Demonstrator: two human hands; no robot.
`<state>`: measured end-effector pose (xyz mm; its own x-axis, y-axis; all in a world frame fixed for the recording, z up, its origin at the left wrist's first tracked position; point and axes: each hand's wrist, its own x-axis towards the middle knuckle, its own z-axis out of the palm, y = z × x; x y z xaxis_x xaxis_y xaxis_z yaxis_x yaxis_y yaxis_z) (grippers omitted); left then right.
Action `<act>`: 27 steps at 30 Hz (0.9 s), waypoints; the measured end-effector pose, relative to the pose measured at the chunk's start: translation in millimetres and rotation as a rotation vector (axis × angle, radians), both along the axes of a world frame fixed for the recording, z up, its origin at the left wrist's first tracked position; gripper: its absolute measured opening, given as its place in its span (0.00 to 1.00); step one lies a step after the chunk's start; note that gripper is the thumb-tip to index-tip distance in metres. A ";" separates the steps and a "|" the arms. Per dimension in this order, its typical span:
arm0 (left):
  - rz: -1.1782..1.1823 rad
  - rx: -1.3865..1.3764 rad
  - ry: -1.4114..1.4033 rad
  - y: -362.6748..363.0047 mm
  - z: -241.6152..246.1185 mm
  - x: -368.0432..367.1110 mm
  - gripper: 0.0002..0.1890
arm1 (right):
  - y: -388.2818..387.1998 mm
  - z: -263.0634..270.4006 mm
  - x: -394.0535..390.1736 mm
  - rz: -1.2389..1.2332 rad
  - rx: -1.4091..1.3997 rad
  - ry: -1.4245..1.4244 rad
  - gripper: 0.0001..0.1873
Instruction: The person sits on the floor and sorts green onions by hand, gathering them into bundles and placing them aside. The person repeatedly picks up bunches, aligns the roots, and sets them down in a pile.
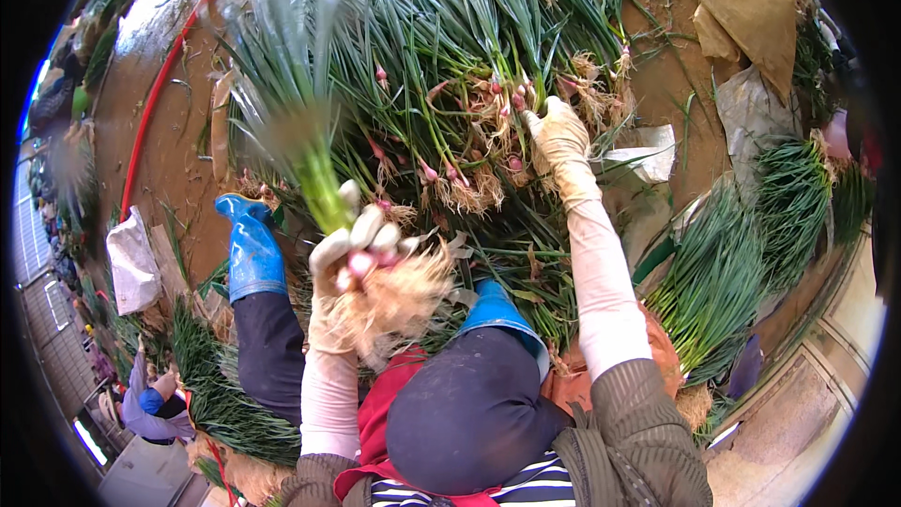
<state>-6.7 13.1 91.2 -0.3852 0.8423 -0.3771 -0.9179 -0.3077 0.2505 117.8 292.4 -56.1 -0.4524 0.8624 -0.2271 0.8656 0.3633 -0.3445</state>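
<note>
A thick bunch of red-bulbed green onions [320, 186] is gripped in my gloved left hand [355, 236]. Its leaves point away from me, blurred, and its pale roots [394, 303] hang over the wrist side. My right hand [559, 137], in a cream glove, reaches into the near edge of a large pile of green onions [436, 35]. Its thumb and fingers touch the stems beside several red bulbs [517, 98]; whether they close on a stalk is hidden. More bulbs and tangled roots [468, 193] lie between my hands.
Blue rubber boots [257, 246] flank loose leaves on the muddy floor [190, 134]. A red hose [158, 84] curves along the left. Bundled onions lie at right [718, 274] and lower left [225, 394]. Brown sheeting [750, 10] is at upper right. Another person [151, 401] is at far left.
</note>
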 end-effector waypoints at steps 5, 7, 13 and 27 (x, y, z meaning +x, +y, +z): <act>-0.064 -0.220 0.008 12.4 -37.1 -5.2 0.27 | 48.7 -22.1 21.2 -0.188 -0.250 0.531 0.18; -0.081 -0.195 -0.024 6.8 -47.5 -3.0 0.28 | 62.2 -33.8 38.3 -0.152 -0.252 0.616 0.20; -0.047 -0.319 0.028 -7.8 -50.8 5.6 0.27 | 77.1 -67.2 73.2 -0.235 -0.631 0.759 0.16; -0.151 -0.304 -0.016 4.7 -58.0 10.0 0.19 | 61.4 -47.5 37.4 0.084 0.226 0.076 0.21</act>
